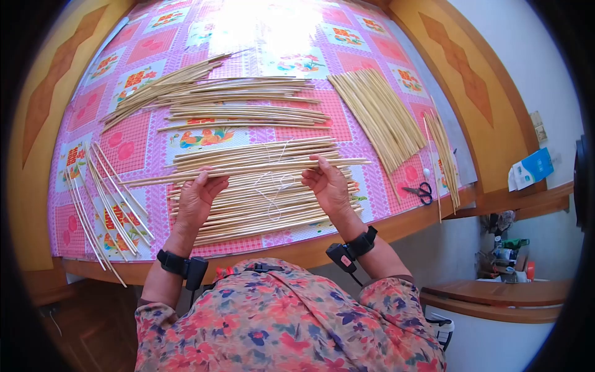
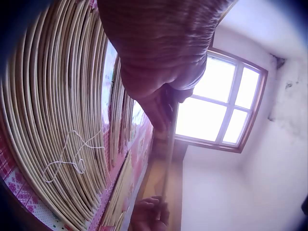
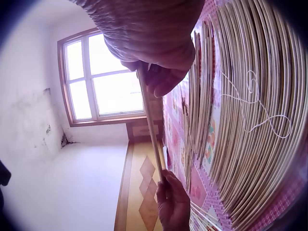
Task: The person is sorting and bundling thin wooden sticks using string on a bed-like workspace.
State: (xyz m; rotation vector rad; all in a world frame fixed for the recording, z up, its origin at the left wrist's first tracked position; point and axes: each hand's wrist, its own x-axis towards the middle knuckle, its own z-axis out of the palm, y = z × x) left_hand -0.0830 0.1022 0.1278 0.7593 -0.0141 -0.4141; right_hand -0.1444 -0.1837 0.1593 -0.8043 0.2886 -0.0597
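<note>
A blue-and-white packet (image 1: 532, 169) sits at the right beyond the table; what is in it cannot be told. A patterned cloth (image 1: 150, 46) covers the table, with wood panels (image 1: 465, 71) on its left and right sides. A window (image 2: 204, 118) is set in a pale, stained wall (image 2: 288, 103).

The held sticks (image 1: 263, 168) run left to right above the near middle row (image 1: 248, 217), whose sticks lie side by side with white string (image 1: 273, 212) looped loosely on top. The left hand (image 1: 199, 197) pinches them between thumb and fingers toward their left end; the right hand (image 1: 328, 186) pinches them toward the right.

Piles (image 1: 248, 116) lie farther off, loose sticks (image 1: 111, 208) at left, and a flat mat (image 1: 379, 118) at right, with scissors (image 1: 424, 193) near its near end and a small bundle (image 1: 443, 161) farther right.
</note>
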